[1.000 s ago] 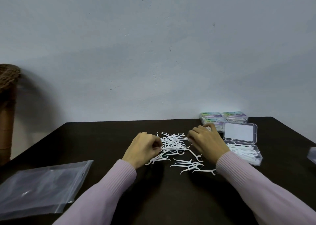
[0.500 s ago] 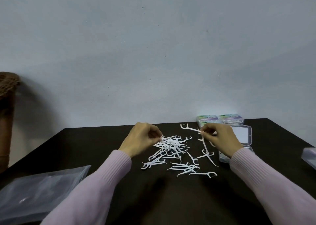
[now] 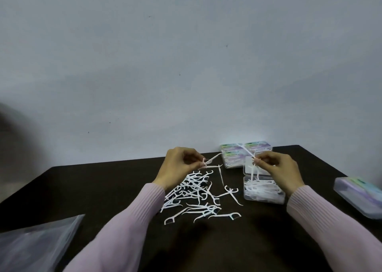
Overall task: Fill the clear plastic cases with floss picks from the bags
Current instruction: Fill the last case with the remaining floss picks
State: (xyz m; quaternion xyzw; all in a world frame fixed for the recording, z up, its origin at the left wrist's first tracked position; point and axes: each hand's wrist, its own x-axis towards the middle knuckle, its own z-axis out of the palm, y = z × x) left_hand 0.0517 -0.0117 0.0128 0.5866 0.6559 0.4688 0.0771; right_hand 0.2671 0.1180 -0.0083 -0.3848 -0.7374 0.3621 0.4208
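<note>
Several white floss picks (image 3: 194, 193) lie scattered in a loose pile on the dark table (image 3: 103, 189). My left hand (image 3: 177, 166) is raised above the pile's far end and pinches a floss pick or two between thumb and fingertips. My right hand (image 3: 279, 170) hovers over the open clear plastic case (image 3: 263, 191), pinching a few floss picks that hang down toward it. The case holds several picks; its lid (image 3: 248, 166) lies open behind it, partly hidden by my right hand.
Three closed cases with coloured labels (image 3: 244, 151) are stacked at the table's far edge. Another closed case (image 3: 359, 195) lies at the right edge. A clear plastic bag (image 3: 35, 245) lies at the near left corner. A grey wall stands behind.
My right hand lifted picks from the pile and carried them right, over the open case. My left hand rose from the pile, pinching picks. The camera view shifted.
</note>
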